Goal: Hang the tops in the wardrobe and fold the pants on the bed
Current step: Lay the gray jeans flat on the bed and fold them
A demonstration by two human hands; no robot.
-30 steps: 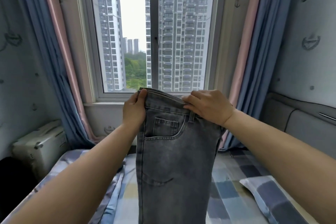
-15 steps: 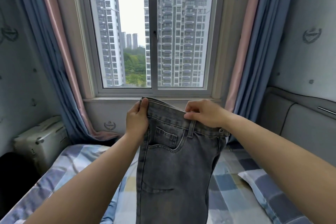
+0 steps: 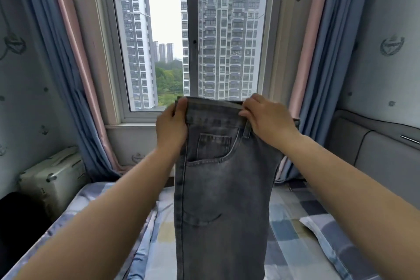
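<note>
Window (image 3: 193, 36) is seen straight ahead, tower blocks behind the glass. Blue curtains with pink edging (image 3: 68, 70) are hung at both sides. Wallpaper with small anchor marks is seen on the side walls.

Bed (image 3: 293, 241) is spread across the lower frame, covered in a blue, grey and cream checked sheet. A padded grey headboard (image 3: 375, 157) is set along the right wall. A pillow (image 3: 327, 232) in matching check is laid at the right edge of the bed. A pale boxy case (image 3: 54, 177) is stood at the left, beside the bed and below the curtain.

Grey jeans (image 3: 222, 188) are held up in the air at centre, over the bed, waistband level with the windowsill, legs hung straight down past the lower edge of the frame. A front pocket and a belt loop are shown toward the camera.

Left hand (image 3: 171, 129): the waistband's left corner is pinched, thumb on the front face, fingers hidden behind the denim. Right hand (image 3: 268, 118): the waistband's right end is gripped by curled fingers near the belt loop.
</note>
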